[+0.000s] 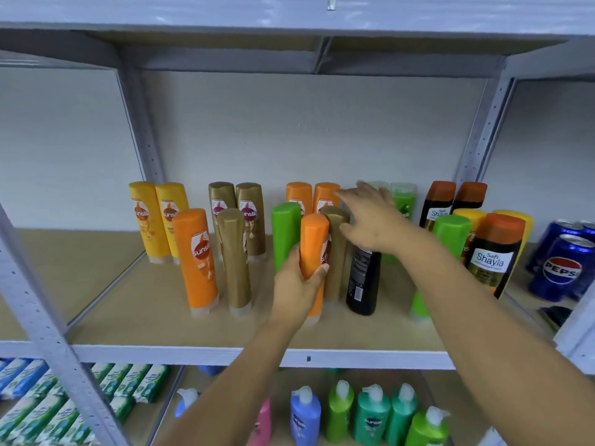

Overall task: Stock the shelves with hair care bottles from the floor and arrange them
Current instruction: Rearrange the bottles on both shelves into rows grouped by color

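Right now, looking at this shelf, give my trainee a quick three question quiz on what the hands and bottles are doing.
1. True or false: the left hand grips an orange bottle.
2. The right hand is: A) holding a can, B) open, reaching over the bottles, C) gripping the black bottle.
3. Fill in: the blue cans at the right read ____.

Key: 1 true; 2 B; 3 Pepsi.

Head cam, close, facing fwd and slightly down at shelf (193,329).
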